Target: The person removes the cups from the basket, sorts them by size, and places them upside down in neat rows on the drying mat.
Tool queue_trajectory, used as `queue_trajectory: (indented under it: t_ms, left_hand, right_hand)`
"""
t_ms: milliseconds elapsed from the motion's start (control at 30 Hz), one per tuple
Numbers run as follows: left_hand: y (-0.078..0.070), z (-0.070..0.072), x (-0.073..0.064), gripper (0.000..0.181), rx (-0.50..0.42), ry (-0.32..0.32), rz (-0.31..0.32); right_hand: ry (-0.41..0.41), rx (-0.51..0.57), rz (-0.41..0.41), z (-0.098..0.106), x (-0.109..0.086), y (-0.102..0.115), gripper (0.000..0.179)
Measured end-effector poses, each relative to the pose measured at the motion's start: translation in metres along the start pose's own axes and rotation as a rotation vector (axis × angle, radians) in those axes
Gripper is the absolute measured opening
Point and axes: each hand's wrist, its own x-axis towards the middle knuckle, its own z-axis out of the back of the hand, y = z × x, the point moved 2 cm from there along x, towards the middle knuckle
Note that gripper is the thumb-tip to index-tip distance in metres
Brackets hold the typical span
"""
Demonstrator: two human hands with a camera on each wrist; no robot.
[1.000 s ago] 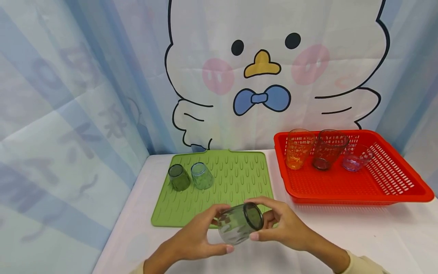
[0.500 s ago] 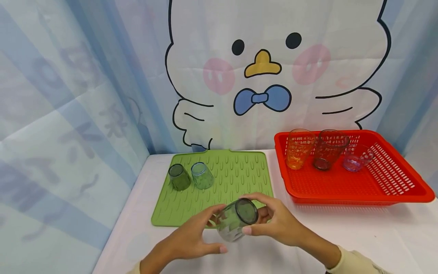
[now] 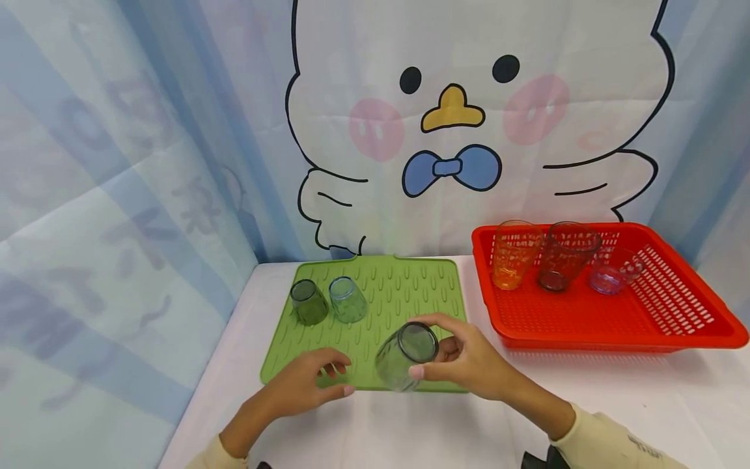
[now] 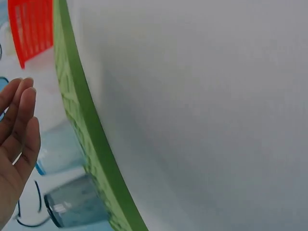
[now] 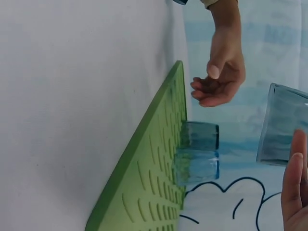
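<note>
A grey-tinted glass (image 3: 394,363) is held tilted in the lower centre of the head view, its dark-edged end turned to the upper right. It is pinched near that end between the thumb and fingers of the right hand (image 3: 465,359), and is seen against the lower edge of a green mat (image 3: 410,293). The left hand (image 3: 305,384) is placed to the left of this glass, apart from it; its fingers are loosely bent, the thumb is held away from them, and nothing is gripped.

At the upper left of the mat, a dark grey glass (image 3: 309,305) and a pale blue glass (image 3: 348,301) are set close beside each other. A red basket (image 3: 586,326) is seen at the right of the frame, in which an orange glass (image 3: 508,268), a dark reddish glass (image 3: 556,268) and a purple glass (image 3: 607,281) are lined up along the far side. Mat and basket are supported by a white-covered table (image 3: 357,436).
</note>
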Motion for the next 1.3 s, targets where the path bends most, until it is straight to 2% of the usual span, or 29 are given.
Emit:
queue_trajectory:
  t_ms: [133,367,567,700,900,1300]
  left_hand:
    - [0.02,0.01,0.0,0.046,0.015,-0.026,0.021]
    - [0.049,0.028,-0.003,0.039,0.023,-0.043,0.109]
    - [0.068,0.035,-0.008,0.033,0.027,-0.069,0.125]
    - [0.077,0.036,-0.009,0.033,0.016,-0.054,0.151]
    - [0.085,0.034,-0.01,0.036,-0.009,-0.017,0.174]
    - [0.086,0.036,-0.009,0.039,-0.038,0.038,0.183]
  right_hand:
    - [-0.014,-0.026,-0.022,0.003,0.004,-0.004,0.055]
    - [-0.035,-0.055,-0.065,0.007,0.012,-0.01,0.056]
    - [-0.07,-0.05,-0.124,0.011,0.022,-0.014,0.058]
    - [-0.085,-0.044,-0.154,0.012,0.03,-0.017,0.058]
    - [-0.104,-0.055,-0.193,0.014,0.041,-0.022,0.061]
    - [-0.141,-0.078,-0.235,0.014,0.07,-0.035,0.063]
